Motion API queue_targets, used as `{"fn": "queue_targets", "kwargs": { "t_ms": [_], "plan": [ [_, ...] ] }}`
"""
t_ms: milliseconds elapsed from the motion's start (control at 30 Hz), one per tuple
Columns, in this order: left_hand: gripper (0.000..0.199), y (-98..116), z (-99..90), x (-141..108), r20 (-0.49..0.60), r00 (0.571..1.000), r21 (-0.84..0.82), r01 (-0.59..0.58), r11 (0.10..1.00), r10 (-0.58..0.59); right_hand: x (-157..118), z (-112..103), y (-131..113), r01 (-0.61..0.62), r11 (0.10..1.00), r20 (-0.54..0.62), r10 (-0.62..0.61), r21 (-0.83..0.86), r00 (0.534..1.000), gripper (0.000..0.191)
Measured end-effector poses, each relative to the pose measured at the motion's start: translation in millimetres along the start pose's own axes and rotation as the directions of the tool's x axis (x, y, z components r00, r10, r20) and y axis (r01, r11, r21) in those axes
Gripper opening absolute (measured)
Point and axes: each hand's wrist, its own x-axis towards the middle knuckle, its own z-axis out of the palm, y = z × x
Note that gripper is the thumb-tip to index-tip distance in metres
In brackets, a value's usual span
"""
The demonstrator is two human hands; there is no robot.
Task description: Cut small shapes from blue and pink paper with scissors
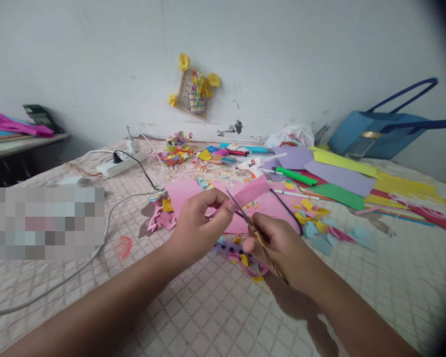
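My left hand (202,220) is closed in a pinch on a pink paper strip (250,191), which stretches up to the right. In my right hand (278,243) are gold-handled scissors (260,237), their blades pointing up and left beside the strip near my left fingertips. Behind both hands lies pink paper (184,193), partly hidden by my left hand. Below the hands are a purple dotted piece (230,249) and small yellow scraps (244,260).
A white power strip (121,165) and cables lie at left. Coloured sheets (342,173), a green marker (296,176) and blue scraps (321,244) are at right. A blue bag (381,134) stands behind. A glue gun (254,164) lies beyond the hands.
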Motion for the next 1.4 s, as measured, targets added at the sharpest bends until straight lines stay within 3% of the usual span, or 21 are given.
{"fn": "queue_targets", "kwargs": {
  "t_ms": [933, 1167, 1400],
  "plan": [
    [0.018, -4.2, 7.6, -4.4, 0.051, 0.995, -0.106, 0.09, 0.99, -0.085, 1.8, 2.3, 3.1, 0.053, 0.996, -0.05, -0.057, -0.069, 0.997, 0.027],
    [0.017, -1.1, 9.7, -5.3, 0.06, 0.994, -0.132, 0.097, 0.987, -0.089, 0.7, 1.5, 3.4, 0.033, 0.977, -0.085, -0.051, -0.21, 0.995, 0.021],
    [0.018, 0.0, 10.8, -7.0, 0.078, 0.993, -0.164, 0.1, 0.981, -0.088, 0.4, 0.8, 3.2, 0.022, 0.969, -0.087, -0.045, -0.248, 0.995, 0.025]
  ]
}}
